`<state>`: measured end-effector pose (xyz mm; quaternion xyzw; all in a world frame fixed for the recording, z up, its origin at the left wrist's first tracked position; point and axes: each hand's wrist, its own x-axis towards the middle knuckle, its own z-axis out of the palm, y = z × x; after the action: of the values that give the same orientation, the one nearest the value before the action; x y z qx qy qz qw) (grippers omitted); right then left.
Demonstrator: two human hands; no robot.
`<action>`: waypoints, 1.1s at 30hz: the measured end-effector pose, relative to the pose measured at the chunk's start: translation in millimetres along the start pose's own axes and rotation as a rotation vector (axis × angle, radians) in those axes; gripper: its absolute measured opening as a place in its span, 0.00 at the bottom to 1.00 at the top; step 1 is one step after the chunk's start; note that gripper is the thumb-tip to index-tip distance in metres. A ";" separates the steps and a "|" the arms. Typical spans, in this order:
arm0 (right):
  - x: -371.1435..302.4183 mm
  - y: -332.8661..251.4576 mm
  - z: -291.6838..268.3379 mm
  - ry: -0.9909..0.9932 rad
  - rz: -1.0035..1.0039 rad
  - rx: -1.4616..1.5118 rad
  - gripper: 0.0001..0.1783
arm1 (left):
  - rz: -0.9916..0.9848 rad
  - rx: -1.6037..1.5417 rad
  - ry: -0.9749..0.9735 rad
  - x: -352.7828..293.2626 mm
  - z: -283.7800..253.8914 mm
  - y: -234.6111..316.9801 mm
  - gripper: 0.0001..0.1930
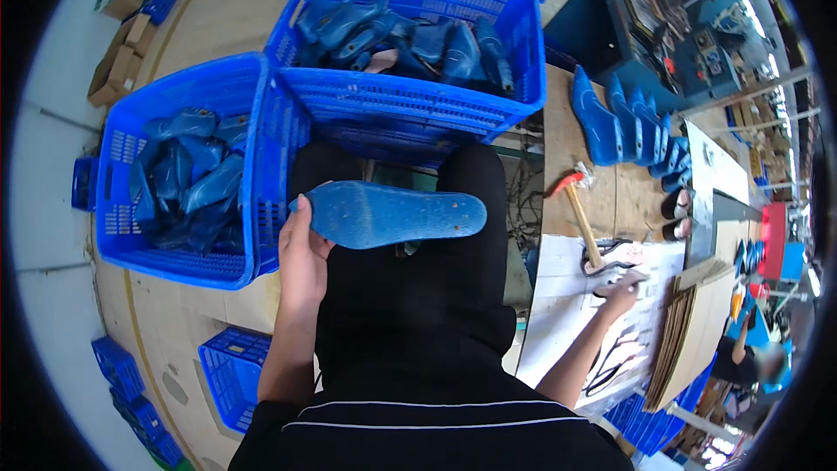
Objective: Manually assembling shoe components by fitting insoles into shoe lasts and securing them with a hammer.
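Note:
My left hand (302,253) is closed on the heel or toe end of a blue shoe last (397,214); which end is unclear. The last lies sideways above my lap, its flat sole facing up. Over the workbench at the right, my right hand (621,295) has its fingers pressed together on a thin insole with a dark edge, mostly covered by the fingers. Just beyond it rests a pale pinkish insole (623,255). Several more dark-edged insoles (617,359) lie on white paper nearer me. A hammer (582,218) with a red head and wooden handle lies past them.
Blue crates full of blue lasts stand ahead (410,83) and at the left (253,166). Several lasts (597,122) stand in a row on the bench's far part. Stacked cardboard sheets (693,331) border its right side. Another person (741,358) is at the far right.

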<state>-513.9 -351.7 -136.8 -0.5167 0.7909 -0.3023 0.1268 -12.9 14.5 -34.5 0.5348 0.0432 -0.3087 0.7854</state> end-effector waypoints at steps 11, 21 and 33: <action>-13.4 -83.1 -12.6 -0.041 0.023 0.727 0.34 | 0.060 0.047 -0.009 -2.1 -6.6 8.6 0.26; -6.0 96.0 -59.1 0.267 0.115 -1.021 0.42 | 0.050 0.040 -0.036 7.9 -20.1 4.1 0.26; -29.8 146.9 -82.9 0.029 0.036 -0.773 0.34 | 0.056 0.056 0.012 7.9 -10.4 5.2 0.24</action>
<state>-652.4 -254.7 -164.6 -0.5079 0.8573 0.0132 -0.0834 -1.0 21.3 -37.8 0.5596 0.0243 -0.2844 0.7780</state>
